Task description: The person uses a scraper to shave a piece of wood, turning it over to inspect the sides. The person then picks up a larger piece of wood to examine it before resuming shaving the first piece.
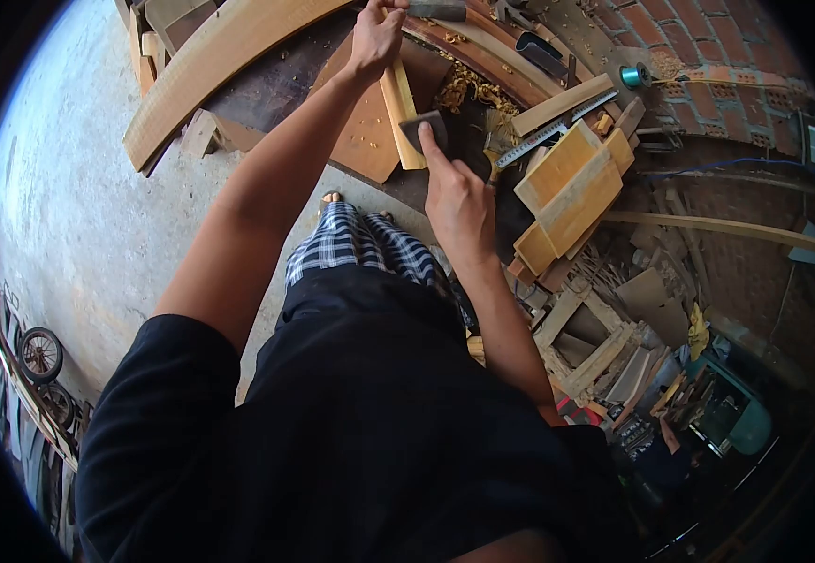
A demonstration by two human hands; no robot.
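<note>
A narrow pale wooden strip (398, 117) lies lengthwise over a brown board (358, 131) on the workbench. My left hand (376, 39) is closed at the strip's far end; its fingertips are partly cut off by the top edge. My right hand (461, 202) is closed on a small dark flat block (423, 133), with the index finger stretched along its top, and the block rests on the near part of the strip. Curled wood shavings (471, 92) lie just right of the strip.
A long curved plank (210, 58) spans the upper left. Right of my hands are a saw blade (557, 129), stacked wooden blocks (571, 192) and a green spool (634, 75). A brick wall (708, 56) stands at upper right, scrap wood (604, 347) at lower right.
</note>
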